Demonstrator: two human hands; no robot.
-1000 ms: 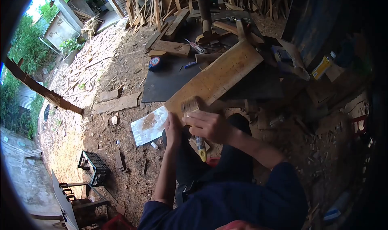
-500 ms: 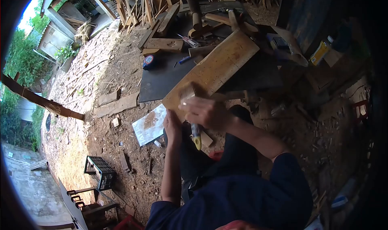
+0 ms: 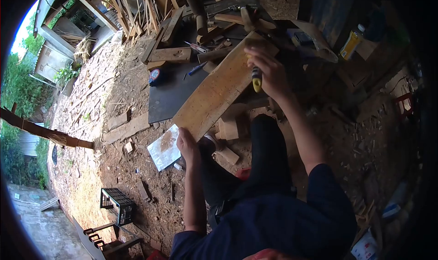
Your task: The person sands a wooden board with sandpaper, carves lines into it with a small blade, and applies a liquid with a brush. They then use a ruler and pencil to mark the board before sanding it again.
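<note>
A long, flat wooden board (image 3: pixel 214 89) slants across my lap, its far end over the dark table. Closed around its near corner is my left hand (image 3: pixel 187 147), thumb on the upper face. My right hand (image 3: pixel 270 73) grips a paintbrush (image 3: pixel 257 83) near the board's far end. The brush's dark handle with a yellow end points down toward me; its bristles are mostly hidden behind my fingers. Small dark specks dot the board's surface. A white sheet (image 3: pixel 164 150) with a brown patch lies beyond my left hand.
The dark table (image 3: pixel 166 100) carries wood offcuts, a tape measure (image 3: pixel 155 75), a blue pen (image 3: pixel 196 68) and a screwdriver-like tool. A yellow-labelled bottle (image 3: pixel 352 43) stands at the right. Wood scraps litter the ground, and a black crate (image 3: pixel 117 206) sits at the lower left.
My right hand has carried the brush from the board's near end to its far end. My left hand still holds the near corner. The view has shifted slightly.
</note>
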